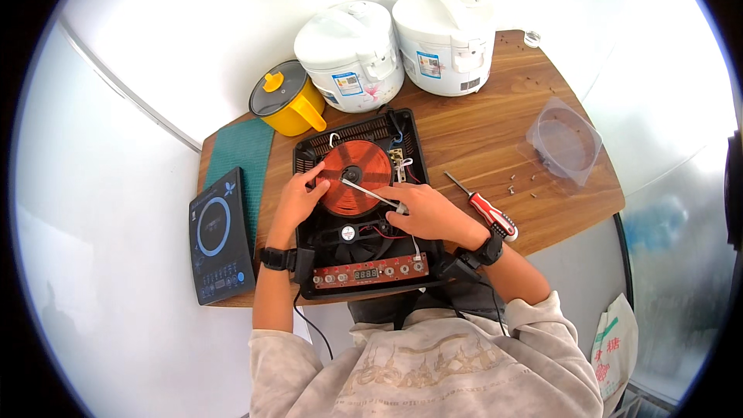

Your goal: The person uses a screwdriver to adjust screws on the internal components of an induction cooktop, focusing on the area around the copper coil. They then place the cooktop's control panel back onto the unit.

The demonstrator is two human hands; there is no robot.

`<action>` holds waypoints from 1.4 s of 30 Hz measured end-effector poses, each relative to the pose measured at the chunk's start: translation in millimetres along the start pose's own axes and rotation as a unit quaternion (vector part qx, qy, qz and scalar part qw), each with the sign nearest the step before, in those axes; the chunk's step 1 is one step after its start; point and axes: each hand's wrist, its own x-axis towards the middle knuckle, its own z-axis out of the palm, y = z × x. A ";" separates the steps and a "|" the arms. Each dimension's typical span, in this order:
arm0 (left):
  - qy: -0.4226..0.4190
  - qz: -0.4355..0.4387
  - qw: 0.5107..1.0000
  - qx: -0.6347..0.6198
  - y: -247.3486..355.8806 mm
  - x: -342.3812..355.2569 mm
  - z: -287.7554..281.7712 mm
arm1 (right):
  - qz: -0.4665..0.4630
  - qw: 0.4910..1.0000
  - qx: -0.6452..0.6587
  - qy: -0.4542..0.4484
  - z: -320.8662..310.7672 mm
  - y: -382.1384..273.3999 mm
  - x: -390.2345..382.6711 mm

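Observation:
An opened induction cooker base [309, 156] lies on the wooden table, its round copper coil [364, 161] and a red circuit board [370, 272] showing. My left hand [296, 200] rests on the coil's left edge, fingers touching it. My right hand [424, 213] grips a screwdriver [370, 193] whose metal shaft points up-left onto the coil near its centre. A black fan [350, 234] sits below the coil between my hands.
The cooker's black glass top [220, 236] lies at the left, partly on a green mat [241, 151]. A red-handled screwdriver [483, 205] lies right of my hand. Loose screws [512, 183], a clear plastic container [563, 142], a yellow pot [288, 99] and two white rice cookers [350, 53] stand behind.

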 end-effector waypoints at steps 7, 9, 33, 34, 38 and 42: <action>-0.001 0.012 1.000 0.013 1.5 -1.1 -3.2 | -0.013 1.000 -0.012 0.006 2.1 0.2 -2.7; 0.001 0.009 1.000 0.029 4.8 -2.1 -3.6 | 0.008 1.000 0.003 -0.008 -2.2 -4.0 -2.9; -0.019 0.050 0.994 0.093 27.8 -56.0 -21.0 | 0.044 0.996 0.075 0.034 -12.0 -8.1 -16.5; -0.016 0.051 0.994 0.099 28.3 -55.7 -20.8 | 0.041 0.995 0.078 0.038 -11.5 -8.6 -16.0; -0.018 0.024 0.994 0.106 37.9 -54.6 -19.0 | 0.087 0.994 0.068 0.023 -17.1 -17.9 -16.3; -0.009 0.039 0.994 0.097 30.0 -51.0 -17.4 | 0.083 0.994 0.074 0.021 -16.3 -17.5 -15.3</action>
